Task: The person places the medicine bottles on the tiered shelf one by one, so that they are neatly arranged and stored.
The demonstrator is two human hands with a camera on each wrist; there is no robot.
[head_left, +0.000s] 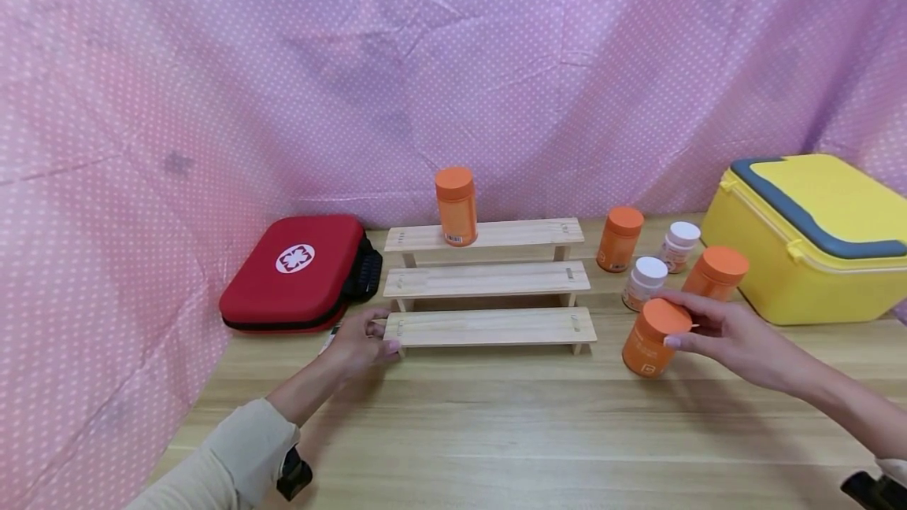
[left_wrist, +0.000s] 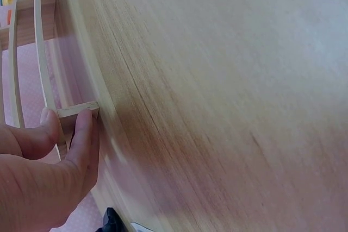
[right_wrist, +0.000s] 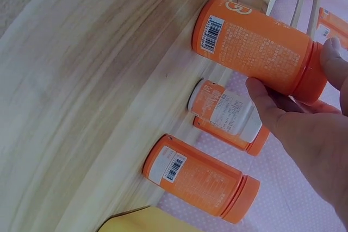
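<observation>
My right hand (head_left: pixel 737 337) holds an upright orange bottle (head_left: pixel 648 349) around its cap, thumb on the near side. The right wrist view shows the thumb against the cap (right_wrist: pixel 311 74) and the fingers along the bottle's upper side. At the left end of a three-tier wooden rack (head_left: pixel 489 327), my left hand (head_left: pixel 357 341) grips the lowest tier. Its thumb and fingers pinch around the front leg (left_wrist: pixel 79 111) in the left wrist view. Another orange bottle (head_left: pixel 457 211) stands on the top tier, left of centre.
Right of the rack stand two orange bottles (head_left: pixel 619 241) (head_left: pixel 716 274) and two white-capped bottles (head_left: pixel 646 282) (head_left: pixel 680 245). A yellow box (head_left: pixel 786 274) with a grey-trimmed lid sits at far right. To the left lies a red first-aid case (head_left: pixel 290 282), with a black item (head_left: pixel 364 270) beside it.
</observation>
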